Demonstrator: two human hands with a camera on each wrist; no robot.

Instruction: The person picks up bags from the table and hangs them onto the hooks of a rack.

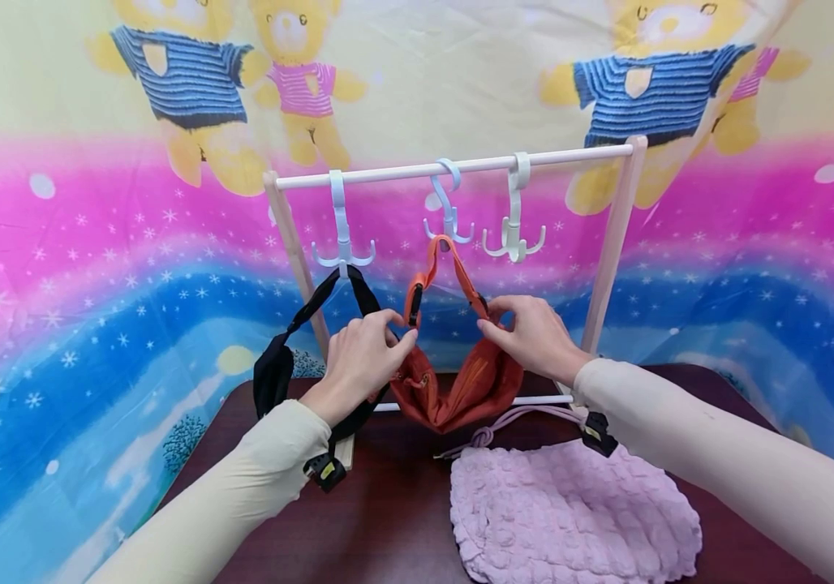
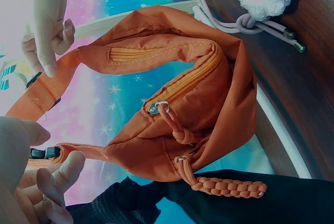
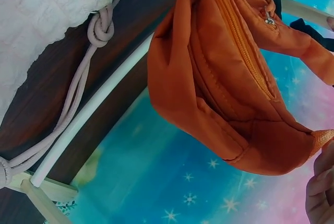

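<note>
An orange waist bag (image 1: 461,389) hangs by its strap from the middle hook (image 1: 449,215), its body sagging in a curve with the zips showing. On the left, my left hand (image 1: 362,353) holds the strap beside a black buckle (image 2: 46,153), thumb and forefinger on either side. My right hand (image 1: 537,337) pinches the other end of the strap where it meets the bag; in the right wrist view only a few of its fingers (image 3: 321,182) show. A braided orange cord (image 2: 229,187) dangles from a zip. Behind my left hand, a black bag (image 1: 273,377) hangs on the left hook (image 1: 342,227).
A wooden rack with a white top rail (image 1: 402,172) stands on the dark table (image 1: 402,503). Its right hook (image 1: 514,219) carries nothing. A pink puffy bag (image 1: 570,511) with a knotted cord (image 3: 100,30) lies at the front right. A printed cloth (image 1: 59,268) hangs behind.
</note>
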